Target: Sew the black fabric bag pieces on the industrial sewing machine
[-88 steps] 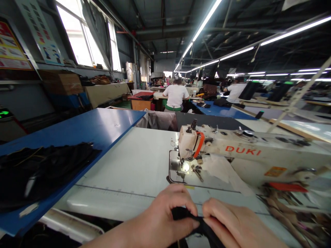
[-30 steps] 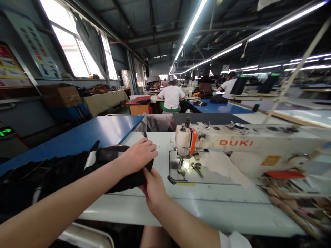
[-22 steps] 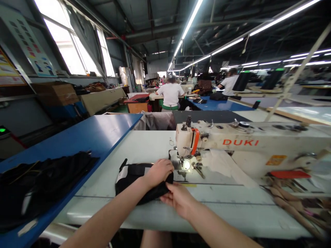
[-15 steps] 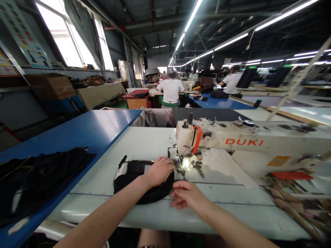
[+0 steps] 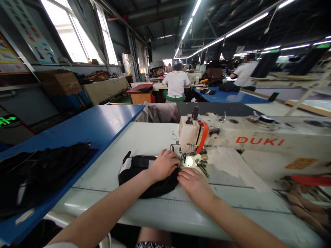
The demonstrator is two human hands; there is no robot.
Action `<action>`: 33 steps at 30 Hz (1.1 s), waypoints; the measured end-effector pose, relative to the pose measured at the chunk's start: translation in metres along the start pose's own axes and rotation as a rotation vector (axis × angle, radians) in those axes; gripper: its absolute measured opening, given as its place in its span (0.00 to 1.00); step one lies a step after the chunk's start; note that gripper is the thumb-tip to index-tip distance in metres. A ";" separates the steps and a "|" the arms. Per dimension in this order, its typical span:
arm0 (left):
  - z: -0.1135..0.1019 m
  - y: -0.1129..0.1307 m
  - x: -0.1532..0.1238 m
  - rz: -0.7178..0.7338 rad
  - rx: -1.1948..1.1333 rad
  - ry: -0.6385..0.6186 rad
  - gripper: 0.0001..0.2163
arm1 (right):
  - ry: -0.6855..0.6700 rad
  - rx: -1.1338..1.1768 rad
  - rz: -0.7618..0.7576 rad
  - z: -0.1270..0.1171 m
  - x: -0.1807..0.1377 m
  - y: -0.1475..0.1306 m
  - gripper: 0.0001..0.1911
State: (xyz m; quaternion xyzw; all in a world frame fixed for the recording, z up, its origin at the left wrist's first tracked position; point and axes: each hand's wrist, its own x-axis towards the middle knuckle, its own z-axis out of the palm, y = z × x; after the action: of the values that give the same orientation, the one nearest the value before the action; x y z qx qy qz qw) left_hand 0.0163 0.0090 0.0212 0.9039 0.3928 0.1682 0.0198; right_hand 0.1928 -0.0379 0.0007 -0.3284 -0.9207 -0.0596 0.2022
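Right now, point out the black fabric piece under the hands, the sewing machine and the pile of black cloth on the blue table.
black fabric piece (image 5: 134,172): head view, on its left part clear of the hand.
sewing machine (image 5: 258,141): head view, on the arm at the lettering.
pile of black cloth (image 5: 43,172): head view, on its middle.

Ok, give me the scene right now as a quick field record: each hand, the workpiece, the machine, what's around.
left hand: resting on top of the black fabric piece, palm down
right hand: flat on the table, fingers at the fabric's right edge
black fabric piece: lying on the white table, just left of the needle area
sewing machine: white, marked DUKI, lamp lit at the needle
left side: pile of black fabric on the blue table
background: two people in white shirts at other tables
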 end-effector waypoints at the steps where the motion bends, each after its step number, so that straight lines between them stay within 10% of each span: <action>1: 0.001 0.002 0.002 -0.057 0.009 0.040 0.08 | 0.006 0.005 0.020 0.000 -0.002 0.002 0.06; 7: 0.012 0.012 0.011 -0.371 0.078 0.166 0.09 | -0.004 0.054 0.062 -0.001 -0.009 0.013 0.06; 33: 0.038 -0.017 0.047 -0.258 -0.322 0.169 0.07 | -0.008 0.010 0.115 0.001 -0.009 0.044 0.08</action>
State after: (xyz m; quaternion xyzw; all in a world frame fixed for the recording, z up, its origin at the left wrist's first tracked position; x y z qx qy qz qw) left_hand 0.0467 0.0580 -0.0033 0.8141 0.4733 0.3000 0.1523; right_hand 0.2270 -0.0086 -0.0050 -0.3801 -0.9013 -0.0418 0.2035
